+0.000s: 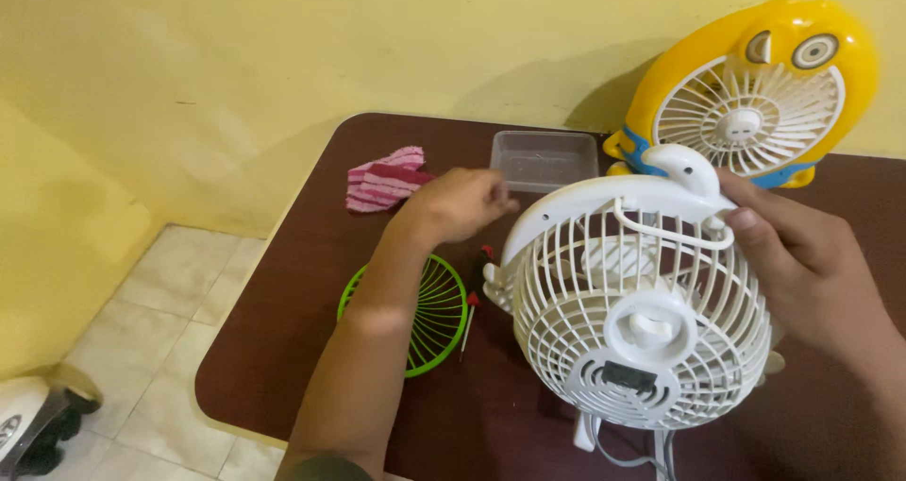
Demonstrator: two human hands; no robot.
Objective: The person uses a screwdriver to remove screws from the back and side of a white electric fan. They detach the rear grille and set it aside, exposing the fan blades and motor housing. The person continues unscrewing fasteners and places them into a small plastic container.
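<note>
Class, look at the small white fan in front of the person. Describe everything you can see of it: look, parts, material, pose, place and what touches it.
The white fan looks like moulded plastic. Its round, ribbed cage faces the camera, with a hub at the centre and a dark rectangular patch below it. A thin handle loop arches across the top, under a curved band. It stands upright on the dark brown table, a white cord trailing from its base. The right hand grips its upper right side; the left hand hovers near its upper left edge, contact unclear.

Yellow character-shaped fan (755,89), pink striped cloth (382,181), green round grille (429,316); red-handled screwdriver (469,316)
</note>
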